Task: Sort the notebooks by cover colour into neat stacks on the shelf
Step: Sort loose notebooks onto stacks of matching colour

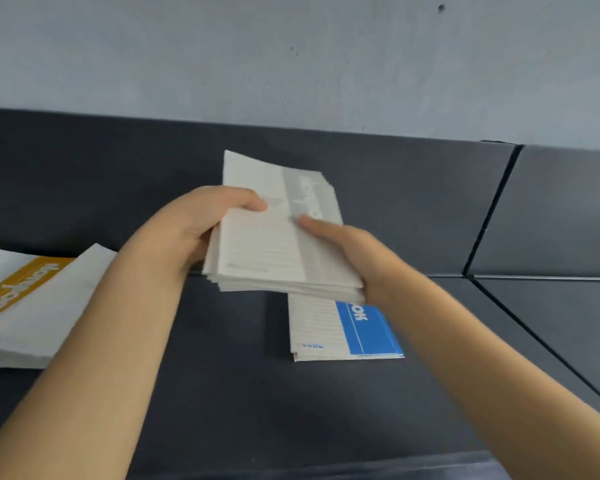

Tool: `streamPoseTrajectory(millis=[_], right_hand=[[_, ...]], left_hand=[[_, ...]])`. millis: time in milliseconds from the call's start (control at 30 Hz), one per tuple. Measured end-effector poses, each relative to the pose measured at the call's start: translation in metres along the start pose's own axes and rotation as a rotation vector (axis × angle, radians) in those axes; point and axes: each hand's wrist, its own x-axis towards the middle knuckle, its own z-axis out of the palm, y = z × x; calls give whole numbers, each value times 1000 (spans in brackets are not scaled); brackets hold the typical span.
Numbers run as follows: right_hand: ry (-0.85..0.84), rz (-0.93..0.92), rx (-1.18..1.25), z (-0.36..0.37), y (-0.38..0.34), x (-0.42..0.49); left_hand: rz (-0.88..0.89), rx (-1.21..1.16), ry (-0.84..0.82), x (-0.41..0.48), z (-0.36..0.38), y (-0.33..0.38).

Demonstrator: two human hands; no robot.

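Both hands — left hand (191, 230), right hand (354, 254) — grip the grey notebooks (278, 237).

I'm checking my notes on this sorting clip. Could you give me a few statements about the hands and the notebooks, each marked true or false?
1. The left hand and the right hand both hold the grey notebooks. True.
2. The blue notebooks lie to the left of the orange notebooks. False: the blue ones lie to the right of the orange ones.
3. The orange notebooks are held in the person's hands. False: they lie on the shelf at the left, in neither hand.
4. The grey notebooks hide part of the blue notebooks from view. True.
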Motion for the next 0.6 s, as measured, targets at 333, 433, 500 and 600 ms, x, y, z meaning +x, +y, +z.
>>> streamPoseTrajectory(millis=[333,433,500,600], right_hand=[[207,-215,-336,-173,6,-32],[232,-386,-282,-196,20,-29],[225,-463,-216,-204,31,-26],[183,-488,-149,-209,48,-21]], left_hand=[[80,-199,-134,44,191,-48],[250,-175,-35,50,219,-58],[307,-130,-11,52,228,-62],[329,-96,2,51,234,-64]])
